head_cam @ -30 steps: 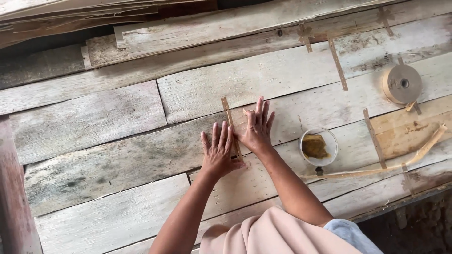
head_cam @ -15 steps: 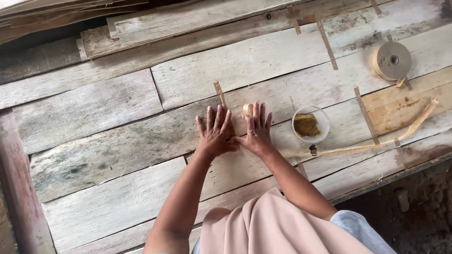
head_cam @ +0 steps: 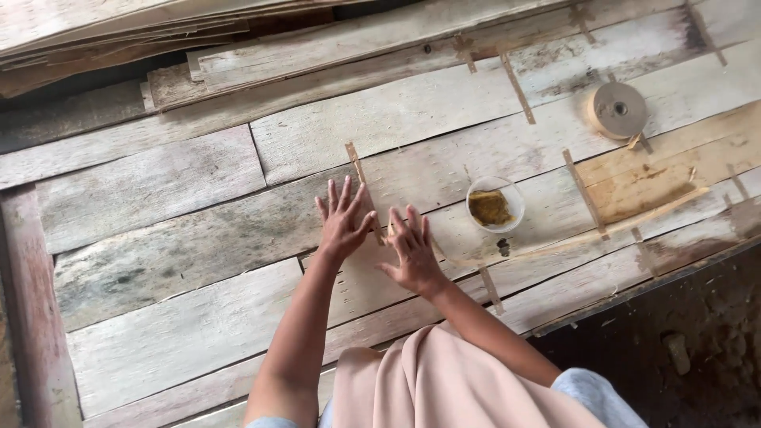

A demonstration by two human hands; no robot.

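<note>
A: Landmark is the small bowl (head_cam: pixel 495 204); clear, round, brownish paste inside, sitting on the counter (head_cam: pixel 158 238) of weathered wooden sheets.

B: Hands?

A: Both left of the bowl; left hand (head_cam: pixel 344 223) flat, palm down, fingers spread, so the grip is apart and holding nothing; right hand (head_cam: pixel 412 252) just beside it, nearer the bowl, also flat with fingers apart, nothing clamped.

B: What do they touch?

A: A thin brown tape strip (head_cam: pixel 363 181); it runs up and away from the hands, left of the bowl, stuck along a seam between sheets; the left hand's fingertips lie on or right beside its lower part; the right hand presses the sheet just below; exact contact with the strip I cannot tell.

B: Other stuff?

A: Tape roll (head_cam: pixel 617 109) up and right of the bowl, well apart from the hands; more short tape strips (head_cam: pixel 585 194) right of the bowl; stacked veneer sheets (head_cam: pixel 119 40) far up-left of it; pale pink cloth (head_cam: pixel 444 388) below the bowl, at the person's lap.
</note>
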